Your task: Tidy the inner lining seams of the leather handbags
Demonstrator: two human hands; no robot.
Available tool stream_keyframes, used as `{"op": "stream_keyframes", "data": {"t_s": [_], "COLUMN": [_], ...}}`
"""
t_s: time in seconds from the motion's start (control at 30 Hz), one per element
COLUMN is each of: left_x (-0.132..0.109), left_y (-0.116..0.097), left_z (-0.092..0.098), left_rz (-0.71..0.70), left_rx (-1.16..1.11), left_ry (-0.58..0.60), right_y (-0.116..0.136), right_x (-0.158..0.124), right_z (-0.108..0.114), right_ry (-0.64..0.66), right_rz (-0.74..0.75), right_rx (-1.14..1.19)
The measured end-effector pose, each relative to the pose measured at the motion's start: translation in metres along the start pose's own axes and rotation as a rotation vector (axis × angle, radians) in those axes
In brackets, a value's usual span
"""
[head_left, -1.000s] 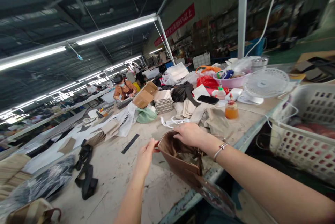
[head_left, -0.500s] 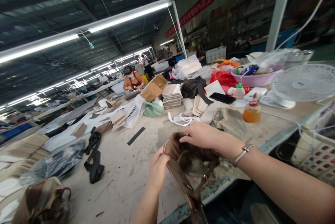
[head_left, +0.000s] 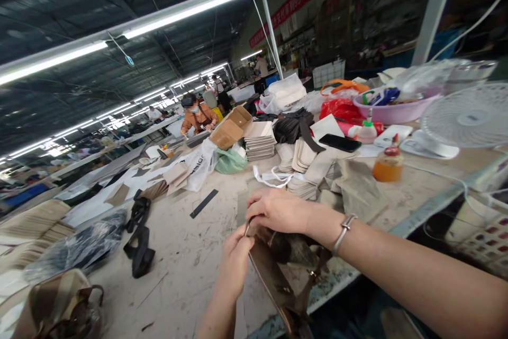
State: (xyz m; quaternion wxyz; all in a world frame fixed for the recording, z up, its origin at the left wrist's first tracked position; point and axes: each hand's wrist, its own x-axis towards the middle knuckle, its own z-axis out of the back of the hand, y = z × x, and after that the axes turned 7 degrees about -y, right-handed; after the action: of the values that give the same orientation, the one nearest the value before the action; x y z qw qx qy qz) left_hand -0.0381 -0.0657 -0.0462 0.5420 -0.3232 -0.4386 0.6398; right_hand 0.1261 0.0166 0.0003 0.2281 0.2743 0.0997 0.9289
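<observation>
One brown bag (head_left: 273, 280) at 6 o'clock on the workbench (head_left: 186, 254) edge. Left hand (head_left: 235, 260) pinches its rim, fingers closed. Right hand (head_left: 278, 211) is curled tight over the rim, just at its 1 o'clock. One fan (head_left: 468, 117) and one phone (head_left: 339, 142) lie at 2 o'clock.

bare tabletop (head_left: 186, 265) left, straps (head_left: 137, 244) beyond — fabric (head_left: 355, 188) right

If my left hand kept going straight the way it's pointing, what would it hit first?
Your left hand pinches the rim of the brown bag. Just beyond, it would probably meet your right hand, which holds the bag's top.
</observation>
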Motion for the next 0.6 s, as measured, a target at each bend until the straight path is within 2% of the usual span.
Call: {"op": "stream_keyframes", "data": {"t_s": [0.17, 0.23, 0.3, 0.37, 0.47, 0.53, 0.6], "left_x": [0.002, 0.004, 0.005, 0.005, 0.002, -0.001, -0.003], "left_y": [0.000, 0.002, 0.004, 0.005, 0.005, 0.005, 0.004], "left_z": [-0.001, 0.000, 0.001, 0.004, 0.009, 0.014, 0.019], "left_rz": [0.022, 0.033, 0.041, 0.081, 0.214, 0.285, 0.323], "left_rx": [0.016, -0.006, -0.046, -0.109, -0.223, -0.265, -0.284], "left_ry": [0.029, 0.062, 0.068, 0.076, 0.141, 0.189, 0.226], "right_y": [0.000, -0.001, -0.005, -0.011, -0.018, -0.020, -0.017], "right_x": [0.008, 0.007, -0.001, -0.020, -0.072, -0.116, -0.159], "right_z": [-0.005, 0.005, 0.022, 0.040, 0.050, 0.042, 0.024], "right_ry": [0.061, 0.092, 0.045, -0.108, -0.469, -0.690, -0.800], "right_rz": [-0.040, -0.084, -0.179, -0.332, -0.626, -0.874, -1.080], "right_rx": [-0.012, 0.045, 0.152, 0.288, 0.528, 0.594, 0.599]}}
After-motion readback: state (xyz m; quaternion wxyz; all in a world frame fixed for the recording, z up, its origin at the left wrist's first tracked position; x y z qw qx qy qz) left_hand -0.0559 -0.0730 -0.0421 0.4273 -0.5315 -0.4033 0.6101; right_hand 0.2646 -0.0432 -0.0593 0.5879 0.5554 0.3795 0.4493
